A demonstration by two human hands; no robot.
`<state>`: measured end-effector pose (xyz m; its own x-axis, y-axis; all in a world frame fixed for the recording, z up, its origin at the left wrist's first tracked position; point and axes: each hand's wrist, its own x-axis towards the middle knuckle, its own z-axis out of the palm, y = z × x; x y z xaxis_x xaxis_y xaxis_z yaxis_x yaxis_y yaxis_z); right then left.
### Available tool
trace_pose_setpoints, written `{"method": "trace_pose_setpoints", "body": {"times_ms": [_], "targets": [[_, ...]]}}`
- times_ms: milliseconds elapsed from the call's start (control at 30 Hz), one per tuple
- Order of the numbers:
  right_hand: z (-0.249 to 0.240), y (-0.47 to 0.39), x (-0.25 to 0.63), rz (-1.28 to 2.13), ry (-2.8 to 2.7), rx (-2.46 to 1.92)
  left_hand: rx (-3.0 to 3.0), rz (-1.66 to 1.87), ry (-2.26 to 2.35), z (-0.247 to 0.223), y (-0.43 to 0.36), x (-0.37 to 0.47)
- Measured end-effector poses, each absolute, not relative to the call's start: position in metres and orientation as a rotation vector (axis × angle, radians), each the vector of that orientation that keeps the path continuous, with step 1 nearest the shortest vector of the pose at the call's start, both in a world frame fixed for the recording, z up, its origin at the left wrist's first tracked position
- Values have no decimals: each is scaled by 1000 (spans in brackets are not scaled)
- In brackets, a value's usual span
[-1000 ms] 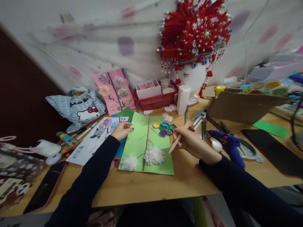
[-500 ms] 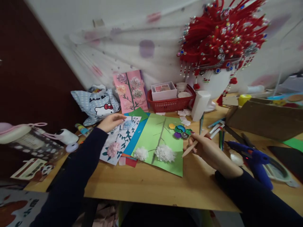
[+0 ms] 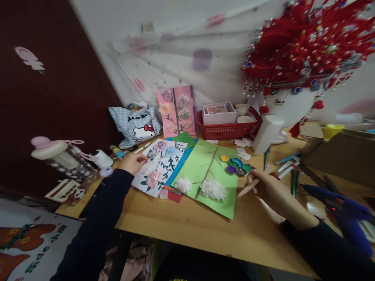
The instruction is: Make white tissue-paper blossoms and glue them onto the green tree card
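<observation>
My right hand (image 3: 265, 187) is closed round a pointed wooden stick (image 3: 249, 187), beside the right edge of a green sheet (image 3: 218, 164). That sheet bears a painted grey-brown stem and two white paper flowers, one of them a large tuft (image 3: 213, 189). A small palette of coloured paints (image 3: 236, 165) lies over its upper right part. My left hand (image 3: 133, 163) rests at the left edge of a white picture (image 3: 148, 175) with pink, blue and purple flowers; its fingertips are bent together, and whether they grip anything is unclear.
Behind stand a pink flower picture (image 3: 177, 113), a red basket (image 3: 225, 130) and a blue checked bag (image 3: 136, 125). A white bottle (image 3: 268, 134) and a red beaded headdress (image 3: 313, 50) are at the right, with a blue glue gun (image 3: 336, 203). A tumbler (image 3: 67, 160) is at the left.
The view has turned left. My left hand has drawn back from the top of the white picture to its left edge, uncovering more flowers. My right hand still holds the stick.
</observation>
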<state>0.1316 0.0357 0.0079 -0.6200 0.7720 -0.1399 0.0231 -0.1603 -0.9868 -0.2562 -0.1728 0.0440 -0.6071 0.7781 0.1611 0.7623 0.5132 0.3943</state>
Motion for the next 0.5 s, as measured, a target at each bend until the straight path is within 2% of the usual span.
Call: {"method": "trace_pose_setpoints", "body": {"times_ms": [100, 333, 500], "targets": [[8, 35, 131, 1929, -1515, -916, 1332, 565, 2756, 43, -178, -259], [5, 35, 129, 1861, -1609, -927, 1318, 424, 2860, 29, -195, -250], [6, 35, 129, 1870, -1605, -916, 1354, 487, 2775, 26, -197, -251]]}}
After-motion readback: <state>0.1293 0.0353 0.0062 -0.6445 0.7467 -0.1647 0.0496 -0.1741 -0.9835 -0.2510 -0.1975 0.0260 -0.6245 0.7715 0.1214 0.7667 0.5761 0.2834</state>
